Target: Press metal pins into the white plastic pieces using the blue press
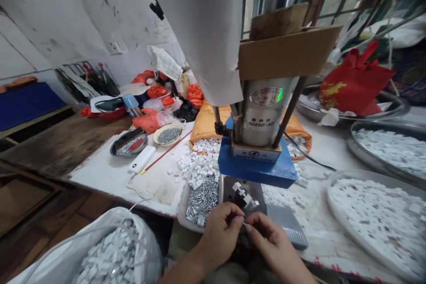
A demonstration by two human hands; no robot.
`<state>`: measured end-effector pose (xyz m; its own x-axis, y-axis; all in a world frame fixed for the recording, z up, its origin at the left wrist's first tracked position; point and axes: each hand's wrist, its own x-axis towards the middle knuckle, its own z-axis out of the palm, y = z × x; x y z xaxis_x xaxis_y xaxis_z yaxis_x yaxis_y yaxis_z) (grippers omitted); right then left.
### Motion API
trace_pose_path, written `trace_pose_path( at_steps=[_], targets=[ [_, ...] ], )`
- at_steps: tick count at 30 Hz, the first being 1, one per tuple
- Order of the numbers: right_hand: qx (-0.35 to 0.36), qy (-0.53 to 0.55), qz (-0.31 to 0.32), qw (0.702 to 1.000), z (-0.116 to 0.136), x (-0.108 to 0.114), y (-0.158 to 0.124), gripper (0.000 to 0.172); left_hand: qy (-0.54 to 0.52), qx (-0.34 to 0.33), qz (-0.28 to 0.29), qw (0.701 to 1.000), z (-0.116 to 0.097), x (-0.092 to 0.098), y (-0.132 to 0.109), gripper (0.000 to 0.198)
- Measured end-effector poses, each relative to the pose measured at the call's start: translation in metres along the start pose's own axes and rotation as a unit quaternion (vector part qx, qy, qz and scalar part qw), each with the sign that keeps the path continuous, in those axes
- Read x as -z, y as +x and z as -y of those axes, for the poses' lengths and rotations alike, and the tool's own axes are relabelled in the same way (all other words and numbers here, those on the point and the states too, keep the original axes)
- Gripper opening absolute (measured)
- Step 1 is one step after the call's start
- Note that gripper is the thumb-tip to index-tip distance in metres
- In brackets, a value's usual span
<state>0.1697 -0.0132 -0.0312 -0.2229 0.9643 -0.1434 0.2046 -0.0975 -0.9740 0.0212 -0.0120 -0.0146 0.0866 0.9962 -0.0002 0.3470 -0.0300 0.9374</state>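
My left hand [222,226] and my right hand [270,234] meet in front of a blue pneumatic press [258,171]. Thumbs and fingertips are pinched together around a tiny pale piece [244,223], too small to make out clearly. Just beyond the fingers, several small white plastic pieces [245,196] sit on the dark base under the press head. Left of it stands a clear plastic tub [182,215] holding loose metal nails [202,197], with white pieces on top. A grey ribbed block [286,226] lies beside my right hand.
A white sack [151,235] of white pieces stands at lower left. Round trays [333,204] of similar pieces fill the right side. Further back are an orange sack [201,124], bowls of nails [167,135], a white power bank [142,159] and a red bag [354,82].
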Motion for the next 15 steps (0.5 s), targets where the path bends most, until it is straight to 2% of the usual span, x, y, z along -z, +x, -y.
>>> trace_pose_path(
  at_steps=[15],
  targets=[
    [-0.006,0.008,-0.017,1.000,0.0025,0.0000,-0.0005,0.029,-0.008,0.021,-0.018,1.000,0.0018,0.0009,0.0021,0.013]
  ],
)
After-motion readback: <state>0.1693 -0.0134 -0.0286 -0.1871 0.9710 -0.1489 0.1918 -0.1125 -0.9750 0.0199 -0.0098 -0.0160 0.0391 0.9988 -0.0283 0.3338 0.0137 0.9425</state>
